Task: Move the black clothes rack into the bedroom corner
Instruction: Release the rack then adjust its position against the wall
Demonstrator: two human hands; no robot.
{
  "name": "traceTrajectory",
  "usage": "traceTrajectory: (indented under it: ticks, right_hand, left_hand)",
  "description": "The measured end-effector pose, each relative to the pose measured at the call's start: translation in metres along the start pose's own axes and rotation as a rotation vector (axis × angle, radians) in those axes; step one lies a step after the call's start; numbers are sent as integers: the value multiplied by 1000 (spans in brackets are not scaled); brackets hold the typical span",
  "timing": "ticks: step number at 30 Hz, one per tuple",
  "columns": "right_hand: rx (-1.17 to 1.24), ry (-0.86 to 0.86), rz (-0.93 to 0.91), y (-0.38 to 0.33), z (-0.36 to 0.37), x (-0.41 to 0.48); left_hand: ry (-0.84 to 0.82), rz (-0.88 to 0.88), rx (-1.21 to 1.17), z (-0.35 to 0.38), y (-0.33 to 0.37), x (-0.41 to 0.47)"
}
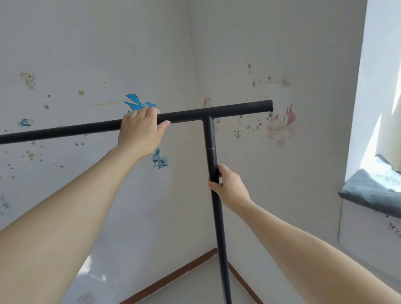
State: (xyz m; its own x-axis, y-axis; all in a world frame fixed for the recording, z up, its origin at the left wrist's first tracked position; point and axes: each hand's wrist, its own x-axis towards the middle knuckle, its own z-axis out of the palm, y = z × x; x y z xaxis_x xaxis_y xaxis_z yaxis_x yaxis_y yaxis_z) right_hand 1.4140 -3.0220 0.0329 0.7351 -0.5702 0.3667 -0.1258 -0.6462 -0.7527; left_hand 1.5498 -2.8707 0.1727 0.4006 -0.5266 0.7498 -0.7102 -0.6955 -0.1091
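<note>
Room: bedroom corner (pixel 194 197) straight ahead, two pale walls meeting above a brown skirting board (pixel 166 280), cartoon stickers scattered over both, a blue dolphin sticker (pixel 135 103) just behind the top bar
Right side: sunlit window recess with a grey-blue cloth (pixel 377 189) draped over the sill
Low left: white wall socket (pixel 85 298) near the floor
Thing to move: black clothes rack (pixel 209 138), seen as a horizontal top bar crossing from the left edge to a capped end right of centre, joined in a T to one upright that runs down toward the corner floor; feet out of view, so cannot tell whether lifted or standing
Position: upright already close in front of the corner, top bar running roughly along the left wall
Left hand (pixel 139 130): wrapped over the top bar from above, fingers curled around it, just left of the T joint
Right hand (pixel 230 187): closed around the upright, partway down below the joint, thumb on the near side
Hands relative to rack: apart from each other, one on each tube, joint between them
Handling, as judged: stiff tube frame, probably light with nothing hanging on it, smooth finish likely a bit slippery
Best hold, as judged: near the joint as now, giving control of tilt and swing
Risk: long left span of bar may scrape the wall
</note>
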Motion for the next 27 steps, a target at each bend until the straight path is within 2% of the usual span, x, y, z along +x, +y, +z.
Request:
traceTrajectory:
  ticks: [15,27]
  right_hand:
    - [39,-158,-78,61,8,153]
    - [63,-188,-116,84,38,245]
  left_hand:
    - [-38,-65,243,105,10,89]
    - [-22,-70,249,163,-14,146]
